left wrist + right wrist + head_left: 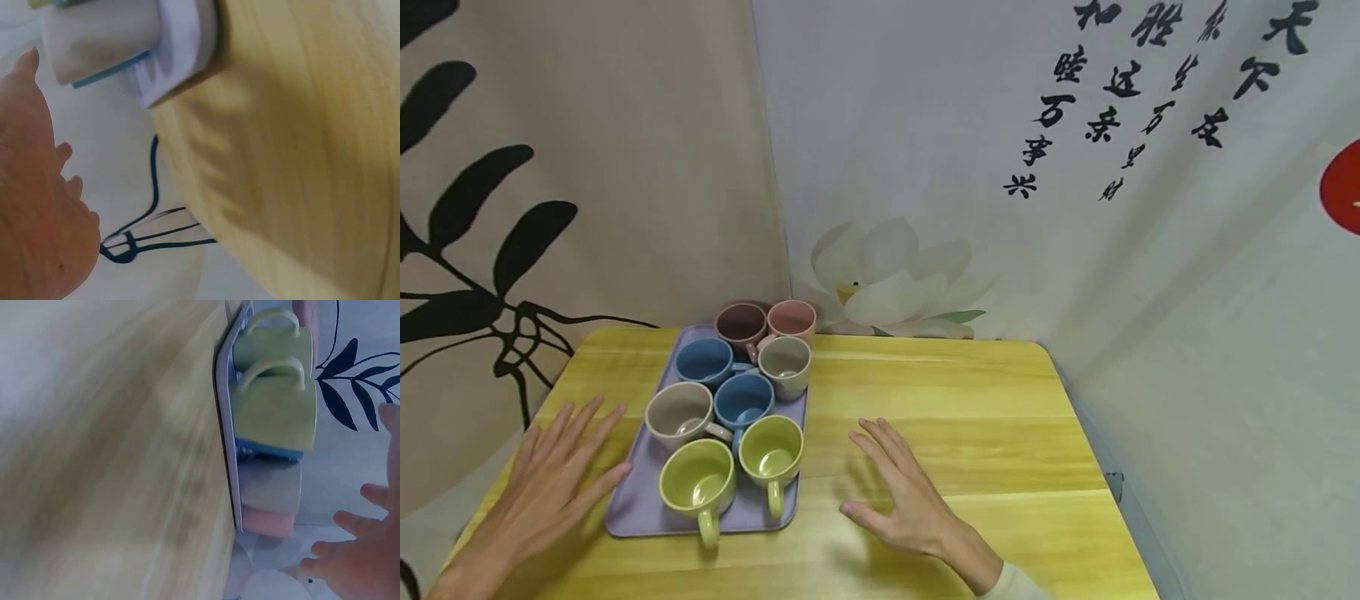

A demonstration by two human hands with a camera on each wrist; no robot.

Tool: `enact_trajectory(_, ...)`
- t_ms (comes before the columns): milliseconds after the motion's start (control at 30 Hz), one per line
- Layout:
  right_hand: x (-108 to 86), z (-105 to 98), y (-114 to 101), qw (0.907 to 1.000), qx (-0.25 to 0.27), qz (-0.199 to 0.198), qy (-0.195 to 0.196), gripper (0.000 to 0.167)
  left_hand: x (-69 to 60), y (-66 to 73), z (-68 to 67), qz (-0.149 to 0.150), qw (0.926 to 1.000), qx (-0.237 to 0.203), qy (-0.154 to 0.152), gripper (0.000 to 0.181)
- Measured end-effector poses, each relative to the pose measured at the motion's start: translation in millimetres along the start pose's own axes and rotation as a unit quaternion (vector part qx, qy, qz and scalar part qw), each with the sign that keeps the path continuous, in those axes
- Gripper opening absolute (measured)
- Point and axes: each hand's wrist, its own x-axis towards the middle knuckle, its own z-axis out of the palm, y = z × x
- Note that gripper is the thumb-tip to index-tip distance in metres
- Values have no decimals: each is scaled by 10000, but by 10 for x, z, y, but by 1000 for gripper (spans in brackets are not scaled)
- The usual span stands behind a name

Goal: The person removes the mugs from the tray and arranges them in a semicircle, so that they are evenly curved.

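Observation:
On a purple tray several mugs stand upright in two rows. Nearest me are two yellow-green mugs, the left one and the right one, with handles toward me. Behind them come a beige mug, a blue mug, another blue mug and a grey mug. At the far end are a dark mauve mug and a pink mug. My left hand hovers left of the tray, fingers spread. My right hand is over the table, right of the tray, holding nothing.
The yellow wood-grain table meets a curtain printed with a lotus flower and dark characters. Dark leaves are printed on the cloth at left. Bare tabletop lies right of the tray.

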Motion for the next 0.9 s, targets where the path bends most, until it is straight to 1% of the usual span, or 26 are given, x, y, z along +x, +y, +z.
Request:
enact_trajectory(133, -14, 110, -36, 9970, 677, 344, -122, 82, -47, -78, 123, -174, 9996, -13, -224, 88)
enact_trajectory(200, -6, 159, -52, 9945, 934, 437, -166, 79, -52, -122, 165, -238, 9992, -15, -305, 87)
enact_trajectory(367, 2, 272, -101, 9894, 1287, 580, -341, 74, -29, -211, 239, -377, 9979, -56, -526, 87)
enact_trajectory(467, -4, 338, -130, 9855, 1481, 636, -534, 72, -5, -243, 269, -445, 9968, -99, -650, 88)
enact_trajectory(733, 29, 487, -160, 9834, 1519, 367, -922, 66, 20, -279, 342, -545, 9938, -369, -899, 83)
enact_trajectory(900, 62, 554, -195, 9797, 1723, 232, -999, 64, 8, -312, 388, -652, 9913, -485, -1032, 80)
